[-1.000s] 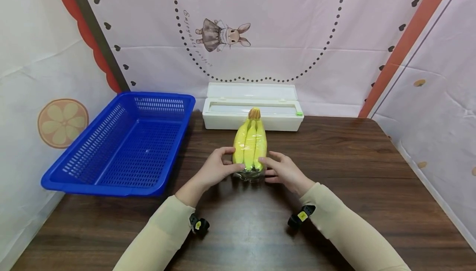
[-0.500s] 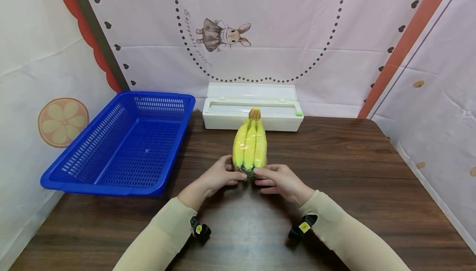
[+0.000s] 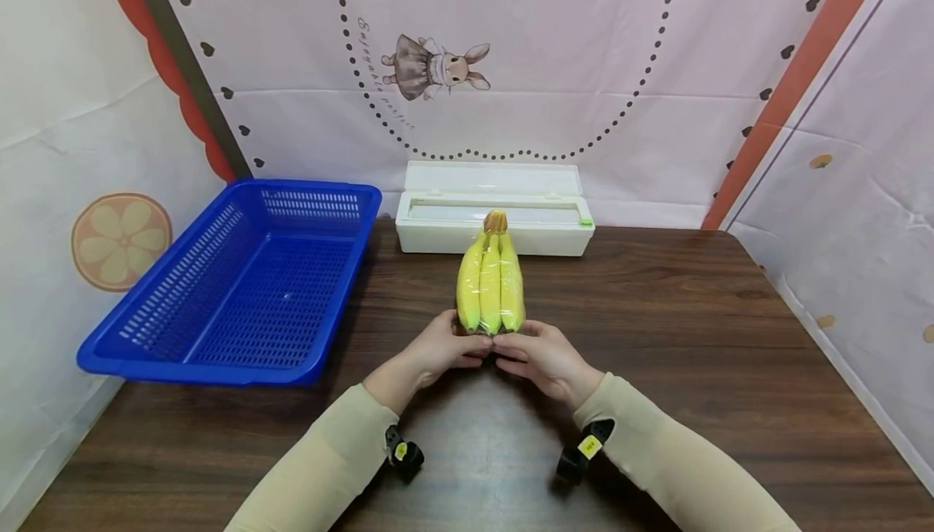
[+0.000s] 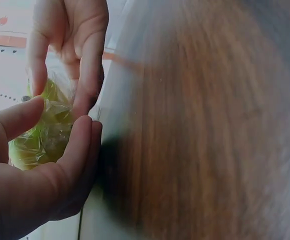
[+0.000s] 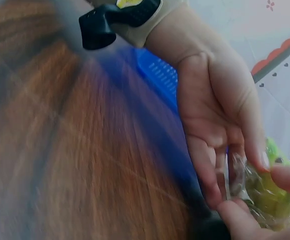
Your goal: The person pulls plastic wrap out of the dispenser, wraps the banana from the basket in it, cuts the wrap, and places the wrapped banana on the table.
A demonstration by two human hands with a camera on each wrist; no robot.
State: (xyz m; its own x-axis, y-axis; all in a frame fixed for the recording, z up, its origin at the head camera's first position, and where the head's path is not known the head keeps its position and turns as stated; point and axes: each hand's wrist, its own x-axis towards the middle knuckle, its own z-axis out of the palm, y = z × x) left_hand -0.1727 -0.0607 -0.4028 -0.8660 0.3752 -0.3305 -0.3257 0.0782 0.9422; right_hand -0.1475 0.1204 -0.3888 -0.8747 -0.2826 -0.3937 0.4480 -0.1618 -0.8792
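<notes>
A bunch of yellow bananas [image 3: 490, 285] in clear plastic film stands at the middle of the table, its brown stem pointing away from me. My left hand [image 3: 441, 347] holds its near end from the left, with the thumb by the banana tips and the fingers lower down. From the right, my right hand [image 3: 543, 356] grips the same end in a like way, the two thumbs almost meeting. Crumpled film [image 4: 55, 125] bunches between both hands in the left wrist view. The right wrist view also shows wrinkled film [image 5: 257, 187] by the fingers. The underside of the bunch is hidden.
At the left stands a blue perforated plastic basket [image 3: 288, 295]. A white film dispenser box [image 3: 492, 236] with its lid raised lies behind the bananas. Printed cloth surrounds the brown wooden table [image 3: 657, 305] at the back and sides.
Both hands have drawn together at the near end of the bananas. The film that stuck out below the tips no longer shows in the head view. Basket and box stay put.
</notes>
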